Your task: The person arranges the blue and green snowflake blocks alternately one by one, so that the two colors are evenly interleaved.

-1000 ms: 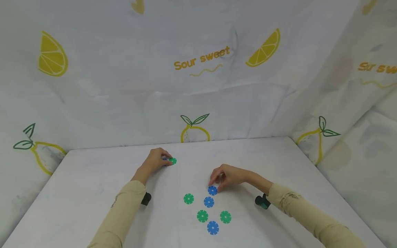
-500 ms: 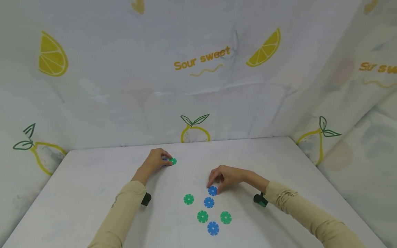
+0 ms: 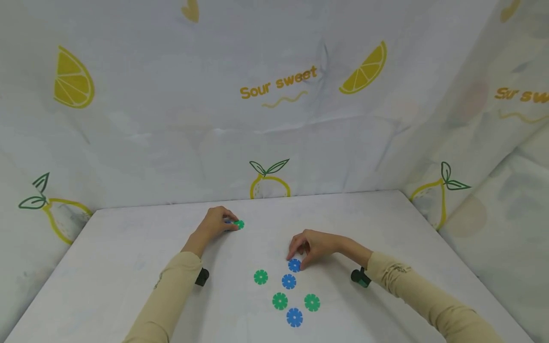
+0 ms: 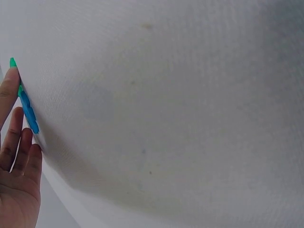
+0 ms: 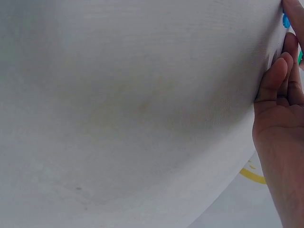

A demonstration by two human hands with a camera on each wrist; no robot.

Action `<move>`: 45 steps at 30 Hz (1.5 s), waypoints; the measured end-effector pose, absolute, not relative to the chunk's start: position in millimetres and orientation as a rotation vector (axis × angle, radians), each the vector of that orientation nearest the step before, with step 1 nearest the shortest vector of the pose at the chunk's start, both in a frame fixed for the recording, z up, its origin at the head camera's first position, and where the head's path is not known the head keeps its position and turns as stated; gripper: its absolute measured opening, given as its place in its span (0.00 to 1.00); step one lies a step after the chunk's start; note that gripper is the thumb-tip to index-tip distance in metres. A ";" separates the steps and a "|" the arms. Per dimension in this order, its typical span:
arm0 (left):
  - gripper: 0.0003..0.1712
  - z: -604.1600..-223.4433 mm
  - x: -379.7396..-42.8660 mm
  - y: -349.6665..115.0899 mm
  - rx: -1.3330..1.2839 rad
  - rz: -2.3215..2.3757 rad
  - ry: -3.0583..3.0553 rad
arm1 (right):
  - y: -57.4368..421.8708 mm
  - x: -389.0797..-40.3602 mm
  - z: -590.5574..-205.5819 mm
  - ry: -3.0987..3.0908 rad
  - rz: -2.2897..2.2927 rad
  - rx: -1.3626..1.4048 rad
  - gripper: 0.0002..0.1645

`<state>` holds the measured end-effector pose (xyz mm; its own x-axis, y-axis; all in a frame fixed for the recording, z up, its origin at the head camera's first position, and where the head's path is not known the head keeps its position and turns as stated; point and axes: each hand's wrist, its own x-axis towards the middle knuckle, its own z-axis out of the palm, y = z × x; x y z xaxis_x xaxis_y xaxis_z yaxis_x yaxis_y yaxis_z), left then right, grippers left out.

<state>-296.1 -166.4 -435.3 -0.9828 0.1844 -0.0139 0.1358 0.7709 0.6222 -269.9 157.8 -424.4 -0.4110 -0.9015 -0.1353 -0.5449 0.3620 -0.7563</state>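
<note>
At the far left of the table, my left hand pinches a green notched plastic disc between thumb and fingertips. A blue disc lies right beside the green one, partly hidden under the fingers in the head view. Right of the middle, my right hand holds another blue notched disc at its rim, thumb on one side and index finger on the other. Just below that disc lies a second blue disc, flat on the table.
Nearer the front are several loose discs: a green disc on the left, two more green ones, and a blue disc closest to me. A white cloth printed with lemons hangs behind the white table.
My right hand has shifted slightly left around its blue disc. My left hand and the loose discs have stayed where they were.
</note>
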 end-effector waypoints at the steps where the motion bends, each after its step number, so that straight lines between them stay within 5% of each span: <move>1: 0.12 -435.6 -296.3 -166.1 0.266 1.007 2.887 | 158.1 -270.0 -423.5 2.083 -0.850 -1.250 0.18; 27: 0.12 -434.3 -295.2 -163.4 0.265 1.051 2.865 | 167.8 -264.5 -418.6 2.287 -1.003 -1.111 0.14; 45: 0.13 -436.2 -296.1 -168.8 0.291 1.030 2.872 | 169.6 -260.8 -403.8 2.460 -1.427 -0.649 0.19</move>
<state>-296.1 -168.8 -436.2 -0.9791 0.2032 -0.0081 0.1517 0.7565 0.6362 -260.8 169.6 -403.8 -0.8770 -0.4797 0.0273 -0.2618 0.4293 -0.8644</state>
